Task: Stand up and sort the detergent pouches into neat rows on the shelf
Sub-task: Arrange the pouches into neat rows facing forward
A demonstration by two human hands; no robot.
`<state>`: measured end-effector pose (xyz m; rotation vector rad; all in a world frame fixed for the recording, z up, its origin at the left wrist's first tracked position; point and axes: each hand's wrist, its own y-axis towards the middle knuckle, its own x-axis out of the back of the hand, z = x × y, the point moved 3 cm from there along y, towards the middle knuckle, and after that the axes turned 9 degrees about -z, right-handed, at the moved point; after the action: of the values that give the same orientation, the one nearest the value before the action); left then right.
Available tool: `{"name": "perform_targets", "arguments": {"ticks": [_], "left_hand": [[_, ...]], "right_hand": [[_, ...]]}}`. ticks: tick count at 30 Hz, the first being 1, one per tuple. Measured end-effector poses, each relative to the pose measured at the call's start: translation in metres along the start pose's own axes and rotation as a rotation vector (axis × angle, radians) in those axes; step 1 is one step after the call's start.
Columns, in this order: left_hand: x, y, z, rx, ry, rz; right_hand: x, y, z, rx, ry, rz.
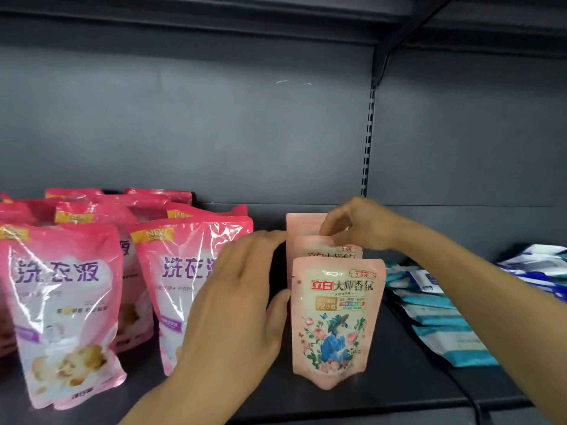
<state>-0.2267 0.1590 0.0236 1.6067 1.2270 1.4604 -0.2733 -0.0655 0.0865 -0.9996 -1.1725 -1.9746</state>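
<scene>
Three pale pink floral pouches stand one behind another on the dark shelf [399,391]; the front pouch [336,320] is upright and faces me. My left hand [236,305] is flat, fingers apart, thumb touching the front pouch's left edge. My right hand [357,223] pinches the top of the middle pouch [329,250], with the rear pouch [302,223] just behind it. To the left, several larger bright pink pouches [66,299] stand in rows.
Blue and white pouches [441,320] lie flat in a pile at the right of the shelf, with more [540,262] farther right. A slotted upright [366,142] splits the grey back panel. A black cable [466,394] crosses the shelf front.
</scene>
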Motion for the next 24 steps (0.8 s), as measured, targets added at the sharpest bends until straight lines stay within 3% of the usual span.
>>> {"name": "perform_targets", "arguments": {"ticks": [6,12,18,24], "left_hand": [[0.006,0.017,0.019,-0.062,0.182,-0.066],[-0.003,0.021,0.028,-0.007,0.244,-0.002],[-0.007,0.032,0.026,-0.041,0.264,-0.043],[-0.011,0.066,0.02,-0.126,0.345,0.043]], "right_hand": [[-0.012,0.014,0.005,-0.018,-0.173,0.034],[-0.015,0.017,0.007,0.0,-0.119,0.053],[-0.015,0.016,0.005,0.022,-0.05,0.088],[0.024,0.031,-0.009,0.018,0.163,-0.206]]}}
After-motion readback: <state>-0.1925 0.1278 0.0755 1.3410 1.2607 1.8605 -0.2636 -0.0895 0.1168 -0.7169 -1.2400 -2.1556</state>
